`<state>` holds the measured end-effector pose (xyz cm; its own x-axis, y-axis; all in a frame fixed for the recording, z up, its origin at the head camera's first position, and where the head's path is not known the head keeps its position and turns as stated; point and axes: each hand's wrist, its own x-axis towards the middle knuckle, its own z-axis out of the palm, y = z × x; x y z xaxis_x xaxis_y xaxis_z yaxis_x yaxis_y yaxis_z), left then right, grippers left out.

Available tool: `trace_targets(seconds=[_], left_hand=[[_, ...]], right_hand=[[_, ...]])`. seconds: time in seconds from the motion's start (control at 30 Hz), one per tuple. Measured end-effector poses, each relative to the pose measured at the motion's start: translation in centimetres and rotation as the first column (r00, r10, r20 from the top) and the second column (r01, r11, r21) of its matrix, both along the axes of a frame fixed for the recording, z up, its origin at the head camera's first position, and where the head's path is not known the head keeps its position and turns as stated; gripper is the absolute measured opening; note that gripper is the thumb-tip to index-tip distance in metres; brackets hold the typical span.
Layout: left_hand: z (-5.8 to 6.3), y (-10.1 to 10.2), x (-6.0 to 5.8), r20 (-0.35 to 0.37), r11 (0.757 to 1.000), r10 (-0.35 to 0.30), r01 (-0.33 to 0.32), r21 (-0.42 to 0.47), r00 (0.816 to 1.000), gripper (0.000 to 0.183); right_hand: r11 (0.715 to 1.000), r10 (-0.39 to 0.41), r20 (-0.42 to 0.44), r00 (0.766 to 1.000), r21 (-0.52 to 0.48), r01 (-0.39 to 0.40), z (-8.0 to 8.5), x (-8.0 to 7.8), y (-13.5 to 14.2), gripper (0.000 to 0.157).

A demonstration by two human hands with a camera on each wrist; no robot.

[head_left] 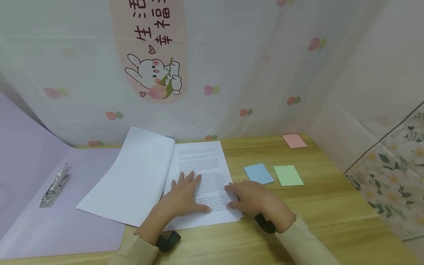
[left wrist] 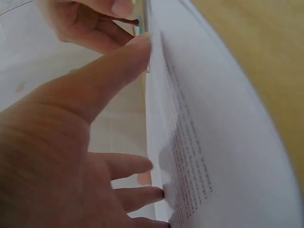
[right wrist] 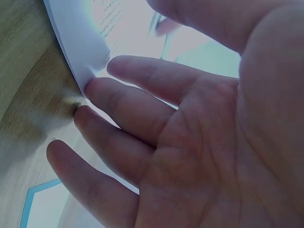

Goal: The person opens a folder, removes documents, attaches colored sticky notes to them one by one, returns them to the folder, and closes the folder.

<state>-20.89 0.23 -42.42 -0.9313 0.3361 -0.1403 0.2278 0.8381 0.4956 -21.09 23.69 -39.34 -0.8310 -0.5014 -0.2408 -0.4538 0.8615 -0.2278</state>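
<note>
A printed paper document (head_left: 198,156) lies on the table, its upper sheets (head_left: 139,165) turned over to the left with their blank side up. My left hand (head_left: 182,198) rests on the printed page with fingers spread; in the left wrist view the left hand (left wrist: 52,147) has its fingertips touching the paper. At the page's right edge is my right hand (head_left: 253,197), its fingertips on the margin. The right wrist view shows that right hand (right wrist: 185,142) with fingers extended and apart, some tips touching the sheet edge (right wrist: 71,47).
Blue (head_left: 259,173) and green sticky notes (head_left: 288,175) lie right of the document, with a pink one (head_left: 294,141) farther back. A shiny, clear-looking long object (head_left: 54,186) sits on the purple mat (head_left: 96,235) at left. A patterned cloth (head_left: 232,73) hangs behind.
</note>
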Motion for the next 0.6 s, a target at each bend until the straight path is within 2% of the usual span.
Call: trace_targets(seconds=[0.1, 0.2, 0.3, 0.47, 0.6], left_hand=[[0.0, -0.2, 0.3, 0.007, 0.999, -0.023, 0.024, -0.037, 1.000, 0.110], [0.1, -0.4, 0.5, 0.006, 0.999, -0.018, 0.018, -0.045, 1.000, 0.110], [0.0, -0.5, 0.5, 0.001, 0.999, -0.019, 0.019, -0.049, 1.000, 0.110], [-0.3, -0.2, 0.4, -0.005, 0.996, -0.049, 0.048, -0.069, 0.999, 0.109], [-0.3, -0.1, 0.3, -0.008, 0.994, -0.054, 0.053, -0.094, 0.999, 0.108]], right_hand=[[1.000, 0.006, 0.007, 1.000, 0.001, -0.006, 0.0, -0.3, -0.1, 0.042], [1.000, 0.014, 0.014, 1.000, -0.005, -0.014, -0.1, -0.5, -0.2, 0.032], [0.999, 0.016, 0.016, 1.000, -0.030, -0.015, -0.2, -0.7, -0.1, 0.033], [0.986, -0.044, 0.039, 0.998, -0.160, 0.050, -0.2, -1.4, 0.9, 0.043], [0.946, -0.132, 0.035, 0.991, -0.294, 0.136, 0.0, -2.7, 2.1, 0.042]])
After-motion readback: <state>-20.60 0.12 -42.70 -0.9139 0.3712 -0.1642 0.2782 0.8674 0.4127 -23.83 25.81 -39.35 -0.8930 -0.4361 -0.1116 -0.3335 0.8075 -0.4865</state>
